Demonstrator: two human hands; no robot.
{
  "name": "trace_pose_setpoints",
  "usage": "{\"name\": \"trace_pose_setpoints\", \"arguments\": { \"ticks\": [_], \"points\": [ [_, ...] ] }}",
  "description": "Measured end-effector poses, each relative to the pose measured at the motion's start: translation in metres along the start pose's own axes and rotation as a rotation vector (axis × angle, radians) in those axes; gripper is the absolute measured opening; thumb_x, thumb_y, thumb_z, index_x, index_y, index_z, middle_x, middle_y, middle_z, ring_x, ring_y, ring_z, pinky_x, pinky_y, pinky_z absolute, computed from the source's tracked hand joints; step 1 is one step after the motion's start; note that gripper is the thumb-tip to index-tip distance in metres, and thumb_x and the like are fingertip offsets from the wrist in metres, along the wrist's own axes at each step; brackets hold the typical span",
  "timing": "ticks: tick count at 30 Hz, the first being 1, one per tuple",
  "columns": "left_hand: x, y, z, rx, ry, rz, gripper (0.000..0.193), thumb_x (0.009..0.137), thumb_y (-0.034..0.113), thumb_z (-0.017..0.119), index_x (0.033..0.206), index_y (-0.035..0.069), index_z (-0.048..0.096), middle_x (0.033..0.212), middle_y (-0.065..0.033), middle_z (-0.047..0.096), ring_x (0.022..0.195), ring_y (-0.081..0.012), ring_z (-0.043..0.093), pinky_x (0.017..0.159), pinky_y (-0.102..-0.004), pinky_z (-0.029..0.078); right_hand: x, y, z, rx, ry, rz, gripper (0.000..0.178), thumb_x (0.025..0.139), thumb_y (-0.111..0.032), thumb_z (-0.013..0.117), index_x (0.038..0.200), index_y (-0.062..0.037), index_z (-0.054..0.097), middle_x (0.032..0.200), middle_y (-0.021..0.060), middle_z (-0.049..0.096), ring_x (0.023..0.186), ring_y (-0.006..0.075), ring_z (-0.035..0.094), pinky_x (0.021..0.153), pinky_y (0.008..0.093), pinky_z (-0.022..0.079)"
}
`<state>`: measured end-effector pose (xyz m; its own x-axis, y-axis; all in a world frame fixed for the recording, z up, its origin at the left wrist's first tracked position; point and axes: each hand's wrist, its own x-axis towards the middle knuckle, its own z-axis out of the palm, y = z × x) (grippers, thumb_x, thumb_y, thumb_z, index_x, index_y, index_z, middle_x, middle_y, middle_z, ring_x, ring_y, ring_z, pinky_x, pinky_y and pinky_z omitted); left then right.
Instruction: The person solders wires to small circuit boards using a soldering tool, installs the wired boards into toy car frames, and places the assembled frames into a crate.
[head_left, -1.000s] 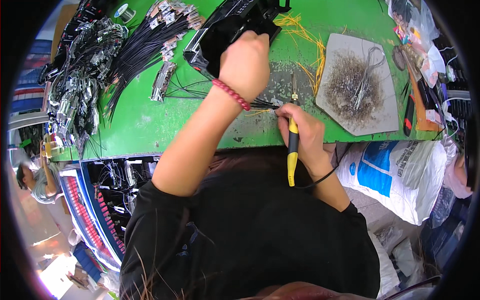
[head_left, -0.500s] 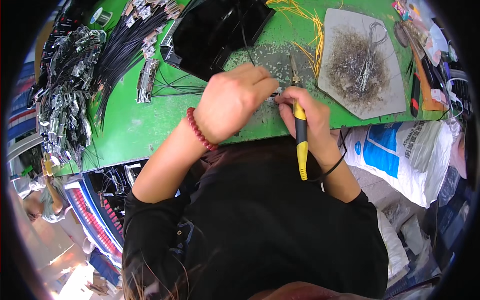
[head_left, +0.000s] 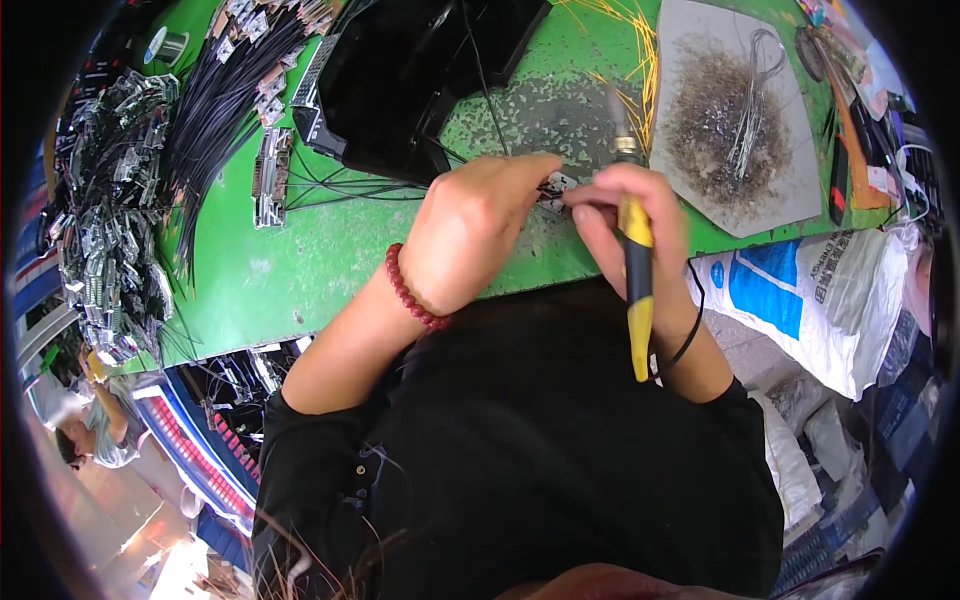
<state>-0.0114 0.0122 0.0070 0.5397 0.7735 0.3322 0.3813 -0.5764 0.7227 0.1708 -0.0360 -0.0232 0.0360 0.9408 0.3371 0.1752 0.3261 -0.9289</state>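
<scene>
My left hand (head_left: 475,225), with a red bead bracelet at the wrist, is closed on a small circuit board (head_left: 556,186), mostly hidden by the fingers. Black wires (head_left: 345,190) run leftward from behind this hand. A yellow and black soldering iron (head_left: 639,290) rests in my right hand (head_left: 650,215), between thumb and palm. Its metal tip points away from me over the table, and its cord hangs beside my wrist. The right fingertips, slightly blurred, are close to the board's right edge; I cannot tell whether they touch it.
Behind my hands lies a black plastic housing (head_left: 400,100). Bundled black wires (head_left: 215,120) and a heap of small boards (head_left: 115,220) fill the left side, near a solder spool (head_left: 166,46). Yellow wires (head_left: 645,70) lie by a stained grey board (head_left: 790,190) holding thin wires.
My right hand, with the soldering iron, has shifted right and its fingertips have drawn slightly back from my left hand. The whole view has also shifted a little.
</scene>
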Motion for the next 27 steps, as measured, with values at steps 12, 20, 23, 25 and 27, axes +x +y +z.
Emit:
{"name": "trace_pose_setpoints", "arguments": {
  "ticks": [12,20,23,25,27],
  "points": [
    [0.001,0.017,0.004,-0.102,0.036,-0.174,0.025,0.079,-0.004,0.062,0.103,0.002,0.059,0.078,-0.0135,0.063,0.070,-0.0340,0.063,0.060,-0.0395,0.053,0.008,-0.006,0.008,-0.083,0.036,-0.162,0.038,0.073,0.012,0.072,0.104,-0.0025,0.058,0.081,0.0068,0.065,0.068,0.0119,0.064,0.062,0.0245,0.052],
    [-0.005,0.022,0.003,-0.164,-0.043,-0.178,0.009,0.078,-0.005,0.067,0.084,-0.001,0.062,0.080,-0.0112,0.060,0.073,-0.0279,0.060,0.064,-0.0328,0.049,-0.011,-0.005,-0.002,0.044,-0.018,-0.163,0.036,0.077,0.011,0.070,0.108,0.0004,0.054,0.086,0.0097,0.065,0.075,0.0145,0.066,0.066,0.0268,0.054],
    [-0.004,0.019,0.003,-0.151,-0.077,-0.192,0.008,0.078,-0.002,0.066,0.083,0.001,0.061,0.083,-0.0132,0.059,0.073,-0.0325,0.061,0.062,-0.0377,0.051,-0.010,-0.003,-0.005,0.051,-0.050,-0.108,0.034,0.079,0.010,0.069,0.108,0.0008,0.054,0.086,0.0099,0.065,0.076,0.0151,0.066,0.068,0.0273,0.054],
    [-0.004,0.018,0.005,-0.166,-0.049,-0.188,0.008,0.078,-0.003,0.066,0.083,0.001,0.061,0.083,-0.0135,0.059,0.074,-0.0323,0.060,0.062,-0.0371,0.050,-0.012,-0.001,-0.007,0.090,-0.085,-0.106,0.037,0.079,0.010,0.068,0.111,0.0004,0.051,0.089,0.0107,0.065,0.078,0.0150,0.066,0.070,0.0273,0.054],
    [-0.005,0.018,0.007,-0.180,-0.020,-0.184,0.008,0.078,-0.003,0.066,0.083,0.001,0.061,0.083,-0.0138,0.058,0.074,-0.0321,0.060,0.063,-0.0366,0.050,-0.014,-0.001,-0.008,0.131,-0.066,-0.049,0.042,0.080,0.010,0.068,0.115,-0.0004,0.048,0.090,0.0114,0.066,0.082,0.0148,0.065,0.072,0.0270,0.053]
  ]
}}
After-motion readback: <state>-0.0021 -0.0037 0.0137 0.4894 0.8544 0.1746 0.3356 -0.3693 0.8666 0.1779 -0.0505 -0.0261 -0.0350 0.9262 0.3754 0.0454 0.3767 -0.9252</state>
